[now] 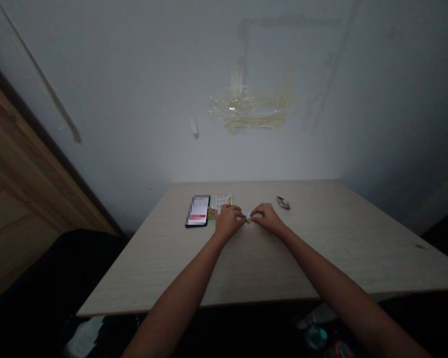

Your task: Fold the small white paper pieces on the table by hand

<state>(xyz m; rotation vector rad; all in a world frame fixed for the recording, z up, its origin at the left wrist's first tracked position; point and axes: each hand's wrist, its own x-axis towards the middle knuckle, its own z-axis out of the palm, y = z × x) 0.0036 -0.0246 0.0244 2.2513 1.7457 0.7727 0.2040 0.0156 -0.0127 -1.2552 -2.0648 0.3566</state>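
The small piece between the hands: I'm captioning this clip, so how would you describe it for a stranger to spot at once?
On the pale table, the left hand and right hand meet. Between their fingertips sits a tiny white-and-green piece. Unlike the phone and printed sheet to its left or the folded scrap to its right, it is held by both hands.

Just the one head-mounted cam here, tilted forward and down from above the person's left hand (227, 222) and right hand (268, 219), which sat mid-frame, a fair way off. The wood-look table (306, 258) filled the lower half, white wall (134, 99) up top.
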